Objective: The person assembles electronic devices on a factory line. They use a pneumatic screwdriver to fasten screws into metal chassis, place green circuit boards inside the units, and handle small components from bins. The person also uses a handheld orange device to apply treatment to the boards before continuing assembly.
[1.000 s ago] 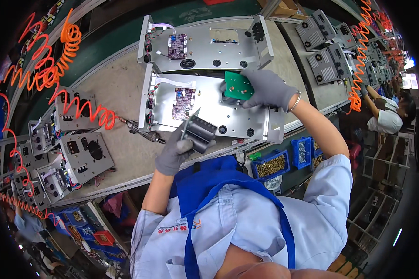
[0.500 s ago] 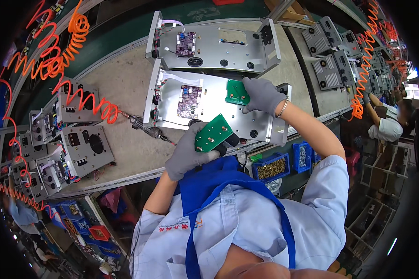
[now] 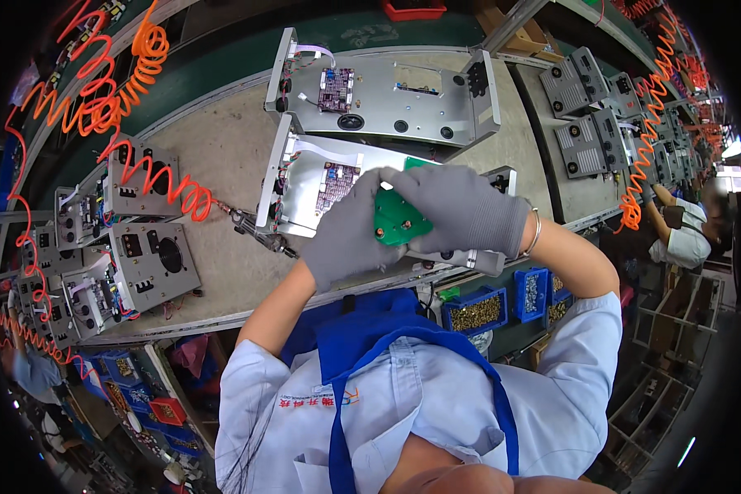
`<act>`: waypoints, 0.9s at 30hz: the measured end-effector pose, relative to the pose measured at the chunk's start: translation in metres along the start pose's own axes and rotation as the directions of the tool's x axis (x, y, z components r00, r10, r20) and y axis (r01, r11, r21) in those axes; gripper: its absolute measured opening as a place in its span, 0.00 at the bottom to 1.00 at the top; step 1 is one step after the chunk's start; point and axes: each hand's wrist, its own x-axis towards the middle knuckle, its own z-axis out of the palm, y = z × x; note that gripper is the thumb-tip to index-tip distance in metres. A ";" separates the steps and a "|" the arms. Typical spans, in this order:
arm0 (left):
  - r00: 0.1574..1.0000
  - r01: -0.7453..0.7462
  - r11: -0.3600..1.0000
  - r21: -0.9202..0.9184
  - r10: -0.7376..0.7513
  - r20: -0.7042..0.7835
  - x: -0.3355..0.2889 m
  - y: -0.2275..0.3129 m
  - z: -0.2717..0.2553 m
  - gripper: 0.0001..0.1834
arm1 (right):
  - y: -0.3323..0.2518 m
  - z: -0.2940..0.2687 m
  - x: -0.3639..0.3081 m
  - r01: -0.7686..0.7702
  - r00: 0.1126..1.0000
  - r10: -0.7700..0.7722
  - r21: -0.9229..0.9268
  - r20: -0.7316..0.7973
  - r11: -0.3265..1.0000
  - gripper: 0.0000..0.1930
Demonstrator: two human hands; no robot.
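Observation:
Both of my hands wear grey gloves and meet over the nearer metal chassis. Between them is a green circuit board with copper-coloured posts, tilted toward me. My left hand is closed on its left side. My right hand grips it from the right, fingers bent over the upper edge. A second green board shows only as a sliver behind my right hand, at the chassis. A small purple circuit board with a white ribbon cable sits on the chassis, left of the hands.
Another open chassis stands just beyond. To the left lie a hand tool on an orange coiled hose and several grey units. More grey units stand right. Blue bins of small metal parts hang at the front edge.
My left hand has lifted its green board up and away from me. My right hand has left the second board on the chassis and moved nearer, onto the board in my left.

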 end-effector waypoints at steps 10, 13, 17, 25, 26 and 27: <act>0.670 -0.065 0.956 0.287 0.255 -0.697 0.002 -0.033 -0.040 0.56 | 0.160 -0.041 0.068 -0.215 0.920 0.230 0.081 -0.317 0.973 0.40; 0.644 0.140 0.878 0.457 0.270 -0.716 -0.002 -0.050 -0.049 0.57 | 0.204 -0.029 0.092 -0.242 0.897 0.277 0.142 -0.345 0.960 0.38; 0.673 0.249 0.822 0.511 0.232 -0.702 -0.003 -0.058 -0.053 0.55 | 0.221 -0.027 0.114 -0.309 0.922 0.311 0.046 -0.229 0.950 0.38; 0.719 0.187 0.875 0.447 0.188 -0.669 0.001 -0.065 -0.055 0.48 | 0.216 -0.038 0.127 -0.293 0.950 0.283 -0.066 -0.128 0.954 0.37; 0.713 0.180 0.870 0.459 0.206 -0.670 0.001 -0.066 -0.056 0.48 | 0.217 -0.038 0.127 -0.304 0.949 0.294 -0.075 -0.118 0.950 0.37; 0.708 0.171 0.866 0.470 0.224 -0.670 0.002 -0.067 -0.056 0.47 | 0.219 -0.037 0.127 -0.313 0.947 0.303 -0.084 -0.107 0.946 0.37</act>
